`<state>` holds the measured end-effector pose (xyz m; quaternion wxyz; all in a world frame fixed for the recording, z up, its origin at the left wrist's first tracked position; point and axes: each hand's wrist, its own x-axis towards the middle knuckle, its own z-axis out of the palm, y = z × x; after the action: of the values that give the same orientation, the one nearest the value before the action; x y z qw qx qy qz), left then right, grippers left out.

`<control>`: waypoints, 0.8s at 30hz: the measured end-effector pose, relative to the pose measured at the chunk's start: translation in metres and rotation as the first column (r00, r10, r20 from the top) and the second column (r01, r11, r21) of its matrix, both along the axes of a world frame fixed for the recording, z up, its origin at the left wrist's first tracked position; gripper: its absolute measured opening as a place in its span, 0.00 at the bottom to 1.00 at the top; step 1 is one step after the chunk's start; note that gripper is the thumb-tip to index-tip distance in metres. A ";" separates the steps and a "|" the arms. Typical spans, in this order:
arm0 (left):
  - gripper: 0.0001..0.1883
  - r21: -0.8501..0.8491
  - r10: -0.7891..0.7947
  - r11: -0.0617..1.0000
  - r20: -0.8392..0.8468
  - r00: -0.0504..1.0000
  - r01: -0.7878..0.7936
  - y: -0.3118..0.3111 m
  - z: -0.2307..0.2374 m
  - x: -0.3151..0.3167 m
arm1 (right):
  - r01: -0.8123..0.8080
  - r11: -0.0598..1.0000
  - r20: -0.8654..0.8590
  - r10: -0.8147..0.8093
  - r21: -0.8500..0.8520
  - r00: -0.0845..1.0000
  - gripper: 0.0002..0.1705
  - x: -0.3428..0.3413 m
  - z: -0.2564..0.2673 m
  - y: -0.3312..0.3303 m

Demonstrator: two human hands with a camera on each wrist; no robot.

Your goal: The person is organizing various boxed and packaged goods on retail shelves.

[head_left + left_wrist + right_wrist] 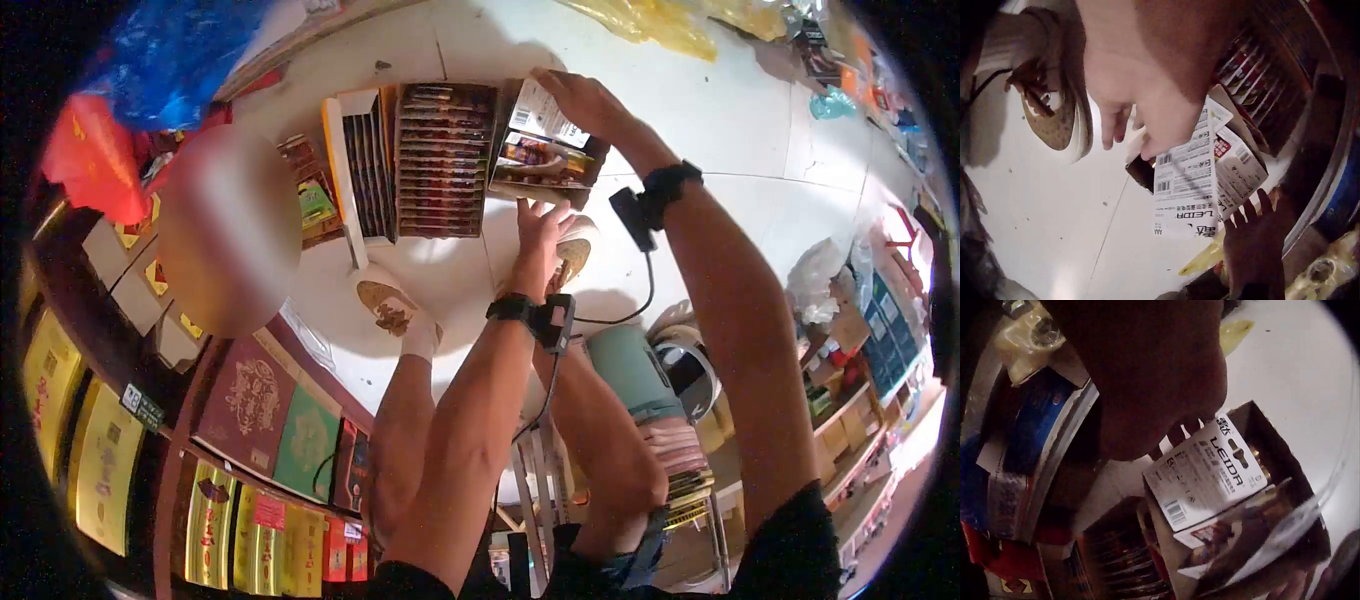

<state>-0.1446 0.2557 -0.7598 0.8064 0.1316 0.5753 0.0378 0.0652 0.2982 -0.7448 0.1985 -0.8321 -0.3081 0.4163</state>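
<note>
Pale tiles with thin dark seams cover the floor, and a few small dark specks lie on it. A dark brown shelf unit stands at the lower left of the head view, and wooden shelves fill the lower right. Bright light shows at the right edge; soft shadows fall across the floor at the upper middle.
</note>
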 end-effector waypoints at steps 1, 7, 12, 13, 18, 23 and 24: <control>0.37 -0.015 -0.124 0.992 -0.026 0.992 0.124 0.007 0.012 -0.003 | 0.063 0.996 0.042 -0.066 0.068 0.997 0.36 -0.005 0.002 -0.003; 0.22 0.053 -0.572 0.819 0.028 0.819 0.571 0.027 0.048 -0.084 | 0.222 0.975 0.203 -0.218 0.006 0.954 0.19 -0.073 0.083 -0.066; 0.16 0.651 -0.806 0.029 -0.434 0.403 0.759 0.115 0.189 -0.128 | -0.219 0.971 0.255 0.236 -0.095 0.938 0.19 -0.125 0.205 -0.095; 0.16 0.661 -0.805 -0.027 -0.459 0.375 0.750 0.138 0.228 -0.123 | -0.235 0.970 0.262 0.245 -0.067 0.934 0.20 -0.129 0.225 -0.097; 0.12 0.705 -0.805 -0.028 -0.436 0.402 0.709 0.232 0.388 -0.089 | 0.025 0.989 0.295 -0.067 0.146 0.953 0.17 -0.116 0.362 -0.050; 0.10 0.807 -0.717 -0.206 -0.509 0.476 0.553 0.264 0.561 -0.022 | -0.084 0.826 0.405 -0.182 0.557 0.896 0.12 -0.065 0.550 0.029; 0.10 0.845 -0.660 -0.270 -0.512 0.550 0.462 0.272 0.580 -0.012 | -0.113 0.745 0.406 -0.223 0.657 0.886 0.11 -0.054 0.579 0.048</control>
<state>-0.1564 0.5281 -0.1799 0.4602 0.8653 0.1969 0.0259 0.0108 0.3462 -0.1654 0.4151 -0.7892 -0.4481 0.0637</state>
